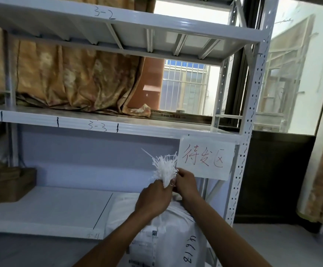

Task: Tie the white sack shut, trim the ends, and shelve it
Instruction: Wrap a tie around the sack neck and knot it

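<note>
Shelving (99,128) ahead: left hand (153,197) and right hand (186,185) gripped the neck of the white sack (168,228); knot seemingly unfinished, trimming and shelving undone.

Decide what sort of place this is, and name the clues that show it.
Probably a storeroom or warehouse: white metal shelving with handwritten bay codes, a paper sign on it, and a numbered white sack.
</note>
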